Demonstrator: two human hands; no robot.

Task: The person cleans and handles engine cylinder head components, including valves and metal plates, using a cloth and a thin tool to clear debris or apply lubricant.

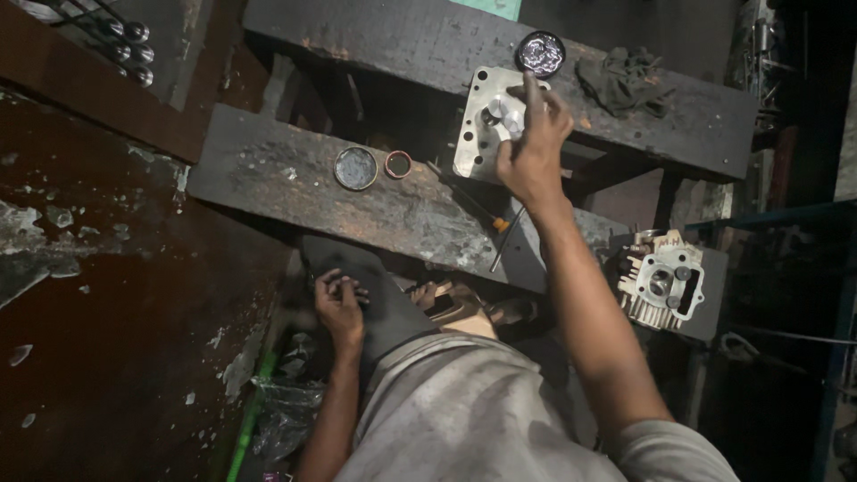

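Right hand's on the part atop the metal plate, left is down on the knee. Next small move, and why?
Probably bring the left hand up to steady the metal plate. The right hand works a small round part on that plate alone, and the plate spans the gap between the two dark planks, so it looks free to shift.
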